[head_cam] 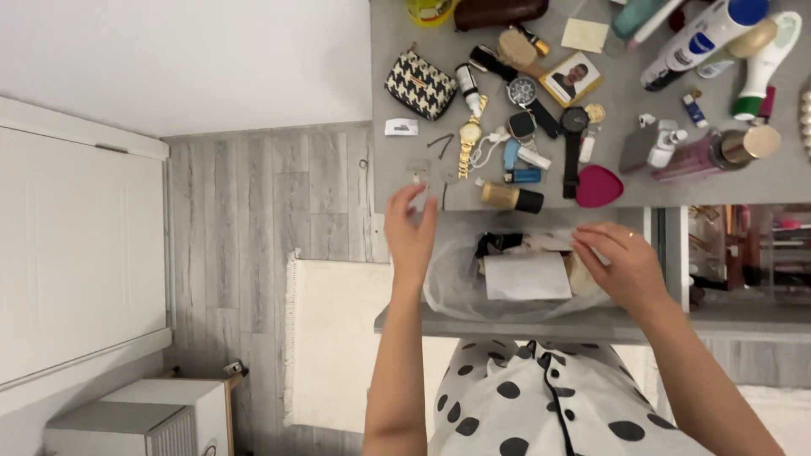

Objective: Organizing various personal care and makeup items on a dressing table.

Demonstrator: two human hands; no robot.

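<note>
A clear plastic bag sits in the open drawer below the grey desk, stuffed with white paper and dark items. The right hand rests on the bag's right edge, fingers curled over the plastic. The left hand hovers at the bag's left rim, pinching something small and pale at the desk's front edge, near a gold-and-black tube.

Grey tabletop, upper right of frame: houndstooth pouch, gold watch, black-strapped watch, small framed photo, pink heart-shaped case, white lotion bottles. Cream rug lower centre. White cabinet at left.
</note>
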